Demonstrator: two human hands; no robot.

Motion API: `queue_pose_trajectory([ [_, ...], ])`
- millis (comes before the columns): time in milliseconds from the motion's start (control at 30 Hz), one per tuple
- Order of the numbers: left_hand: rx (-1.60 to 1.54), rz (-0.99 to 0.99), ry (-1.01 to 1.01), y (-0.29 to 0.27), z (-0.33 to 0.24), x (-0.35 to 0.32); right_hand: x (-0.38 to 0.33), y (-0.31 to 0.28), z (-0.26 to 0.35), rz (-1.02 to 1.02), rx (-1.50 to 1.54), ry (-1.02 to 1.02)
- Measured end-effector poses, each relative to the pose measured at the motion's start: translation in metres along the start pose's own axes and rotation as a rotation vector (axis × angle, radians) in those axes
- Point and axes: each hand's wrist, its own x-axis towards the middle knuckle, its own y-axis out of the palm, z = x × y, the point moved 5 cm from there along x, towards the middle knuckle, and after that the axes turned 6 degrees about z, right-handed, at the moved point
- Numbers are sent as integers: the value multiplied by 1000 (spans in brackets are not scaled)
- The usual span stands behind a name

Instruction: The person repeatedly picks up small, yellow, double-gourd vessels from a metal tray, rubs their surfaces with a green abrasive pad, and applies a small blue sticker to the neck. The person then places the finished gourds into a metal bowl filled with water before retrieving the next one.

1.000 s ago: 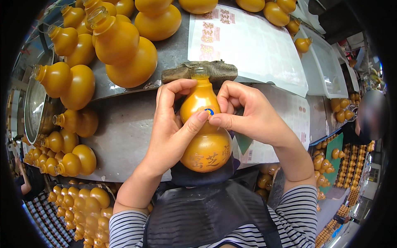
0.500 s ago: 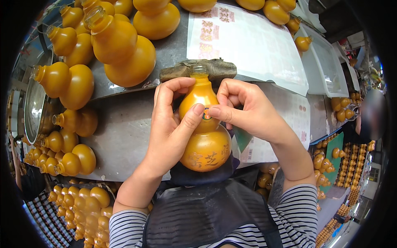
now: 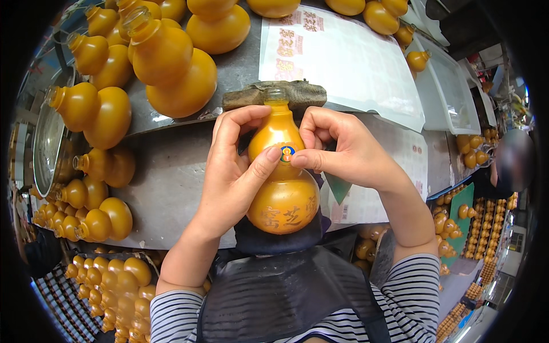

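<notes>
A gourd-shaped yellow-orange glass bottle (image 3: 284,200) lies tilted before me, its clear threaded neck propped on a worn, dark block (image 3: 309,94). My left hand (image 3: 237,163) is closed around its upper bulb, fingers up by the neck and thumb on the front. On that bulb sits a small round blue sticker (image 3: 286,153) with an orange-and-white figure. My right hand (image 3: 337,146) is closed against the other side, curled fingers beside the bulb and thumb tip at the sticker's edge. Below it shows a green pointed flat piece (image 3: 338,187); whether that hand holds it is hidden.
Several similar bottles (image 3: 183,74) stand at the left and far side of the grey metal table (image 3: 166,200). A printed sticker sheet (image 3: 349,63) lies at the back, another sheet (image 3: 400,166) to the right. Beyond is a clear plastic tub (image 3: 452,97). More bottles fill racks around.
My right thumb has drawn back slightly to the right, uncovering more of the round sticker. Both hands stay on the bottle, which has hardly moved.
</notes>
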Motion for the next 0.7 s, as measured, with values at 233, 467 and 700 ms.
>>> queue_pose_trajectory([
  [233,114,-27,5,1,-2,3,-13,-43,-7,-127,375,-55],
  [467,229,-24,59,1,-2,2,-26,-32,47,-420,-102,-303],
  [700,301,-55,37,5,-2,0,7,5,56,-263,-709,-568],
])
